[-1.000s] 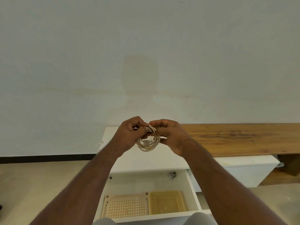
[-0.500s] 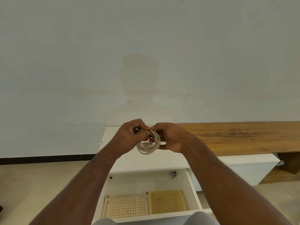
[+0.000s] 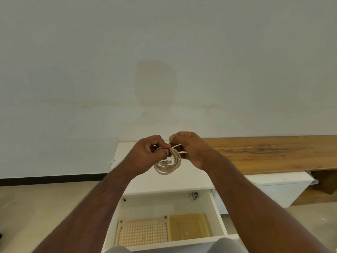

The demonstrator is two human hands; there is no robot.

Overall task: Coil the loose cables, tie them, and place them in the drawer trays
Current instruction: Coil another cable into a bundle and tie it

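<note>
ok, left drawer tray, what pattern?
Beige perforated tray, grid of small square holes; head view.

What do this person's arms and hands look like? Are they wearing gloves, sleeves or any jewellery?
Both arms are bare from the bottom edge of the picture up to the wrists: no sleeves show. The left hand and the right hand are bare too, with no gloves. No watch, ring or bracelet shows on the parts in view, and no markings.
</note>
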